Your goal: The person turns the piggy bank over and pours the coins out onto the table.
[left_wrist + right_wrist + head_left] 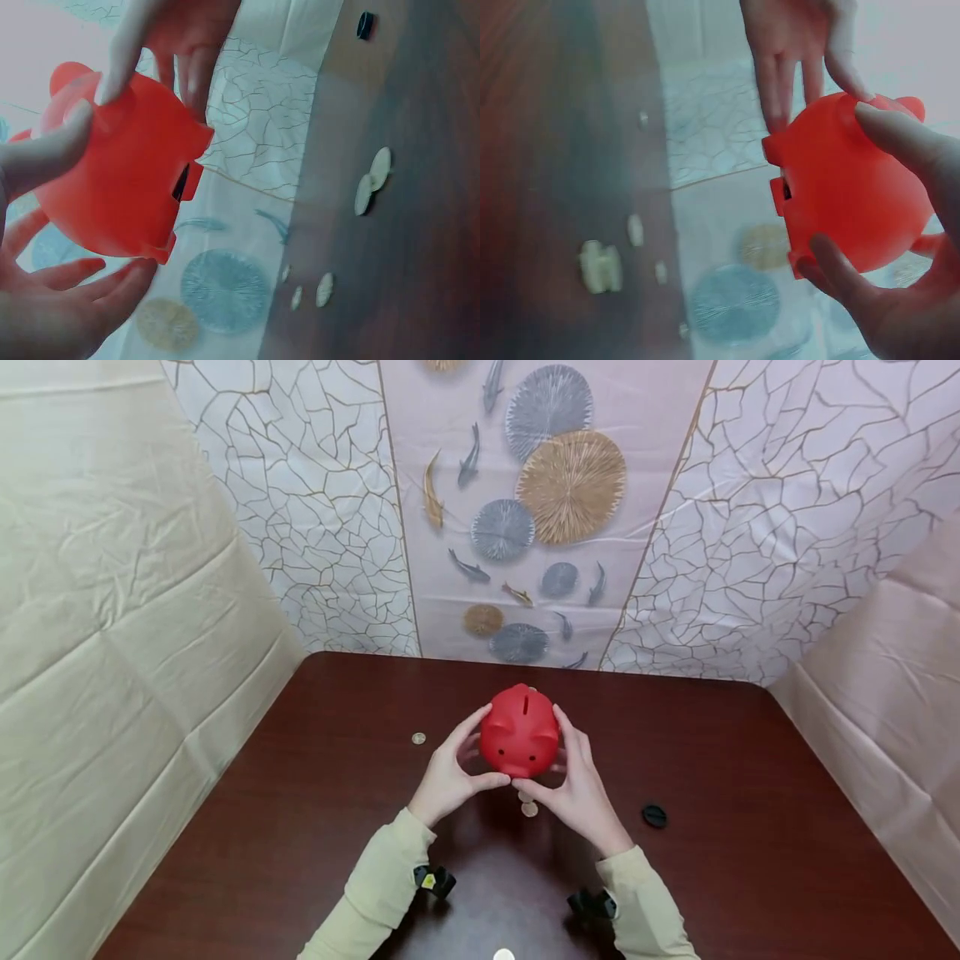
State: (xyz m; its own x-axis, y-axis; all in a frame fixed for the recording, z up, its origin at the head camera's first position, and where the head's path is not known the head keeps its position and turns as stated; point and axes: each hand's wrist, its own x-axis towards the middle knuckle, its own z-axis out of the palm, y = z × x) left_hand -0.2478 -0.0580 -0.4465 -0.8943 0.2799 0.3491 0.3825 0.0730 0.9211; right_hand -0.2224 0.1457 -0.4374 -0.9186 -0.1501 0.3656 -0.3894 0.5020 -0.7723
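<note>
A red piggy bank (519,735) is held above the table between both hands, its snout toward me and the coin slot on top. My left hand (448,781) grips its left side, thumb at the snout and fingers along the flank. On the opposite side my right hand (579,789) grips it the same way, the two thumbs nearly meeting. Seen from the left wrist, the piggy bank (127,172) shows its stubby feet and a dark opening (181,182) in the belly. The right wrist view shows the piggy bank (851,187) well off the tabletop.
Coins (529,809) lie on the dark wooden table (337,877) below the piggy bank, and another coin (418,738) lies to the left. A black round plug (655,816) is at the right. Patterned cloth (510,602) hangs behind the table.
</note>
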